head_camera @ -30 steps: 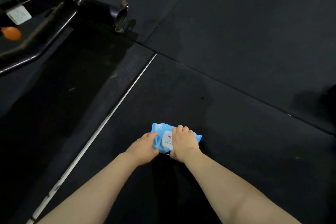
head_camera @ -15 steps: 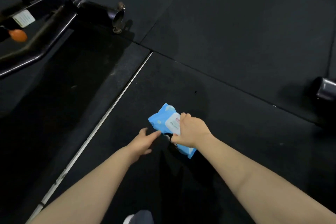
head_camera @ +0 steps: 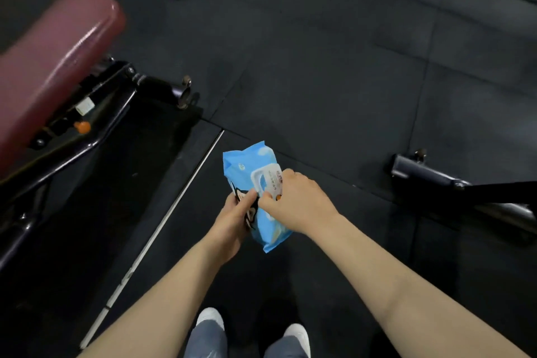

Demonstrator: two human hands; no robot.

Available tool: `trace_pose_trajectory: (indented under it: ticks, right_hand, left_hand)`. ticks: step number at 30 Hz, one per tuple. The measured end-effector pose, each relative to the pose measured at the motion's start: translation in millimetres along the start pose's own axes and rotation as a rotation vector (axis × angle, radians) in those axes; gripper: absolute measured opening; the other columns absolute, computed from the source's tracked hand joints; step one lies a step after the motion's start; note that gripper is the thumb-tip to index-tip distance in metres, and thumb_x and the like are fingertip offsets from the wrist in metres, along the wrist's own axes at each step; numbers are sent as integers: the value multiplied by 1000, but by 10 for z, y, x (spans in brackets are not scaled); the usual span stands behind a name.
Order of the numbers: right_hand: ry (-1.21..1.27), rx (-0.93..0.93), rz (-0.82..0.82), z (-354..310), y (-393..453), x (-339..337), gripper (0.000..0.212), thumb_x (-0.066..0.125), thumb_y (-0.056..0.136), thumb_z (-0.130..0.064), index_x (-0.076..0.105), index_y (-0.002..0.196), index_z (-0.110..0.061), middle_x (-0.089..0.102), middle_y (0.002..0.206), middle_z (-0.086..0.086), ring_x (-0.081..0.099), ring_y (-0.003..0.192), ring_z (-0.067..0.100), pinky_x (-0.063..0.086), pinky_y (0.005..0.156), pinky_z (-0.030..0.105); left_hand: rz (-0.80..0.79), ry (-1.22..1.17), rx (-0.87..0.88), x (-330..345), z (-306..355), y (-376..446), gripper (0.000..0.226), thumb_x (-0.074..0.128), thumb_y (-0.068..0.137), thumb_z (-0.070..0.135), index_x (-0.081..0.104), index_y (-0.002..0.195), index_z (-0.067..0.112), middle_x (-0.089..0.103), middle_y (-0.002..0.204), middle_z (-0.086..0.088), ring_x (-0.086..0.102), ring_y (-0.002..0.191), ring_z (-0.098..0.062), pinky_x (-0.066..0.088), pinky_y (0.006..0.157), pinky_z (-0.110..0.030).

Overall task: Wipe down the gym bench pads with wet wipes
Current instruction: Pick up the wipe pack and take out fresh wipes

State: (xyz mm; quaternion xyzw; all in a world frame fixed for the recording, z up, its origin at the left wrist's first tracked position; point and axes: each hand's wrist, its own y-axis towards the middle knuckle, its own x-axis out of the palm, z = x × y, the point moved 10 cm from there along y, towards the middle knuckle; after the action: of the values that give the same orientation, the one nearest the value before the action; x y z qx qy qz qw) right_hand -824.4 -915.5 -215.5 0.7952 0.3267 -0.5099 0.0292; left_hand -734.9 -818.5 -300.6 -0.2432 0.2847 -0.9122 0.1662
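Observation:
A blue pack of wet wipes (head_camera: 247,166) with a white flip lid is held above the dark floor, in the middle of the view. My left hand (head_camera: 232,224) grips its lower left side from beneath. My right hand (head_camera: 293,200) rests on top, fingers pinching at the edge of the white lid. No loose wipe is visible. A maroon bench pad (head_camera: 55,58) slants across the upper left on a black steel frame (head_camera: 96,125).
The bench's foot bar (head_camera: 180,90) sticks out toward the middle. Another black machine foot (head_camera: 430,174) lies at the right. A pale floor strip (head_camera: 174,206) runs diagonally beside the bench. My white shoes (head_camera: 209,320) show at the bottom.
The pack has come up off the floor and turned upright in both hands. The view has risen, bringing the maroon pad and my feet into sight. My left hand now grips the pack.

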Motion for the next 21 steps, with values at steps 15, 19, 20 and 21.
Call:
trace_pose_trajectory:
  ticks: [15, 19, 20, 21]
  right_hand:
    - [299, 8, 241, -471, -2211, -2518, 22, 38, 98, -24, 56, 109, -27, 59, 96, -17, 54, 83, 3, 46, 69, 25]
    - [245, 32, 296, -589, -2720, -2622, 66, 49, 92, -23, 16, 144, -47, 34, 123, -27, 49, 95, -2, 42, 67, 17]
    - [304, 82, 267, -557, -2823, -2552, 68, 52, 90, -29, 13, 142, -52, 38, 118, -26, 55, 88, 2, 43, 60, 16]
    - [420, 154, 241, -498, -2932, -2467, 65, 55, 89, -35, 17, 139, -53, 47, 112, -24, 59, 83, 4, 43, 54, 16]
  left_hand:
    - [78, 120, 88, 1179, 1124, -2148, 60, 83, 61, 61, 70, 105, 23, 74, 106, -7, 72, 99, -26, 57, 84, -46]
    - [106, 194, 108, 1257, 1207, -2580, 65, 78, 65, 58, 56, 118, 27, 74, 103, 2, 73, 91, -18, 58, 72, -37]
    - [100, 203, 111, 1265, 1207, -2683, 64, 78, 67, 57, 54, 121, 33, 72, 108, 2, 73, 94, -19, 59, 76, -40]
    - [92, 209, 121, 1269, 1205, -2791, 64, 77, 69, 57, 50, 125, 39, 70, 114, 3, 73, 97, -19, 59, 81, -44]
